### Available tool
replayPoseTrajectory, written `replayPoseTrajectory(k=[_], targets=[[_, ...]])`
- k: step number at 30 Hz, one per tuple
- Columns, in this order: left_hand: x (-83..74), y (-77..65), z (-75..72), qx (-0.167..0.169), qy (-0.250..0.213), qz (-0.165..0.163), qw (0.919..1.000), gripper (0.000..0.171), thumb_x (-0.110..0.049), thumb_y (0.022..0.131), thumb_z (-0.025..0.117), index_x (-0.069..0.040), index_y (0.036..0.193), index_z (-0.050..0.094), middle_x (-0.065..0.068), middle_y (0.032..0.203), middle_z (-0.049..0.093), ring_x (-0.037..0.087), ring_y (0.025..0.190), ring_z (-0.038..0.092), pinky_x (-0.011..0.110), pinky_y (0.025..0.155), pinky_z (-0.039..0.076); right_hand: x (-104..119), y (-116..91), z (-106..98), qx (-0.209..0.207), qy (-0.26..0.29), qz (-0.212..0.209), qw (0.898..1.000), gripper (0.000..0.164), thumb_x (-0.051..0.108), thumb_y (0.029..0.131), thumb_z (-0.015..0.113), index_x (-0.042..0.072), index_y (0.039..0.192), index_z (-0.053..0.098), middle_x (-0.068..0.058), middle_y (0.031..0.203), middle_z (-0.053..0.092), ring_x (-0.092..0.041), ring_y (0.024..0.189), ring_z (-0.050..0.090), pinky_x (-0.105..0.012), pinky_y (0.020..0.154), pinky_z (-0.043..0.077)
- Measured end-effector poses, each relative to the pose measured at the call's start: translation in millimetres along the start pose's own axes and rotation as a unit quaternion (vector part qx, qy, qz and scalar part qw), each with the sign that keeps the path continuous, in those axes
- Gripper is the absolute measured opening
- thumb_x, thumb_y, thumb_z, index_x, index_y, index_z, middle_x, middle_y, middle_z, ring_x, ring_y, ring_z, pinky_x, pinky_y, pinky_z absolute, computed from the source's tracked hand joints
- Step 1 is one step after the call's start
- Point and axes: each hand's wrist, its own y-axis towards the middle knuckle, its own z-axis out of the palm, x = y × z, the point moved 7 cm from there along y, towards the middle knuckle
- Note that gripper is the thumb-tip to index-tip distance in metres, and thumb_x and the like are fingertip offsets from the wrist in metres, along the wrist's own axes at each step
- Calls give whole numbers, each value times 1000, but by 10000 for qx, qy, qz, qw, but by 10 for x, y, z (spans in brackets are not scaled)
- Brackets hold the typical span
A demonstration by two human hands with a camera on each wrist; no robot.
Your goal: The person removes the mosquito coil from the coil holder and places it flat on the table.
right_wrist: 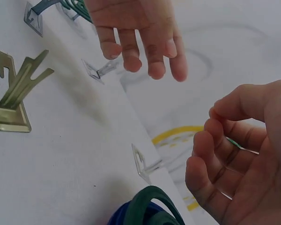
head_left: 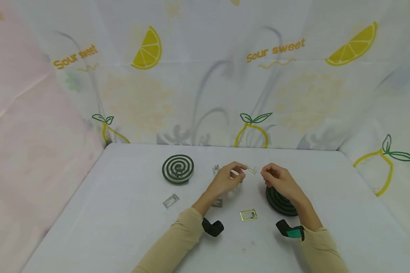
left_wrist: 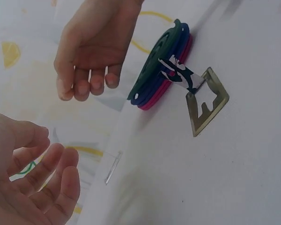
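My left hand (head_left: 226, 179) hovers over the table with loosely bent fingers and holds nothing visible. Facing it, my right hand (head_left: 280, 182) has thumb and fingertips close together, with nothing showing between them. Below the right hand lies a stack of mosquito coils (head_left: 279, 203), green on top; blue and pink coils (left_wrist: 186, 51) show beneath in the left wrist view. Between the hands, farther back, sits a silver coil stand (head_left: 251, 170). A gold coil stand (head_left: 248, 215) with a raised forked tab (right_wrist: 25, 82) is nearer the front.
A separate green mosquito coil (head_left: 178, 169) stands at the back left. Other silver stands lie near it: one at the left (head_left: 171, 201), one behind the left hand (head_left: 216, 169), and one partly covered by the left wrist (head_left: 217, 203). A patterned cloth (head_left: 205, 76) hangs behind the table.
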Motion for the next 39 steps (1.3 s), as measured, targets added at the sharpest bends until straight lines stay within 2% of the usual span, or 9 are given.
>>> replayPoseTrajectory(k=[7, 15, 20, 30, 39], targets=[[68, -28, -169, -20, 188, -52, 9998, 26, -21, 94, 58, -16, 119, 60, 3, 104, 65, 13, 84, 62, 22, 64, 49, 72, 88, 185, 221, 200, -208, 9993, 26, 16, 97, 53, -10, 104, 52, -6, 76, 50, -8, 63, 49, -26, 57, 45], [101, -85, -356, -58, 193, -53, 9998, 27, -20, 94, 58, -13, 120, 60, 5, 105, 65, 15, 82, 63, 24, 64, 50, 164, 153, 373, 469, 334, -326, 9978, 22, 12, 96, 53, -9, 103, 53, -5, 77, 49, -8, 64, 49, -26, 57, 45], [140, -91, -398, -84, 268, -21, 9996, 27, -18, 94, 58, -12, 120, 59, 6, 104, 65, 16, 82, 64, 24, 65, 50, 171, 163, 431, 527, 248, -293, 9979, 23, 13, 97, 53, -8, 104, 54, -7, 78, 49, -9, 64, 50, -29, 59, 47], [128, -107, -457, -93, 249, -50, 9996, 29, -19, 94, 58, -8, 120, 59, 8, 104, 65, 15, 81, 64, 23, 65, 50, 170, 201, 516, 528, 214, -113, 9983, 23, 15, 96, 54, -5, 106, 54, -9, 84, 53, -22, 72, 55, -25, 63, 49], [143, -105, -501, -140, 163, -112, 9997, 27, -16, 94, 58, -9, 120, 60, 8, 103, 64, 16, 80, 63, 24, 65, 50, 213, 239, 596, 602, 257, -234, 9976, 23, 13, 96, 53, -8, 106, 53, -14, 87, 54, -20, 72, 54, -24, 63, 49]])
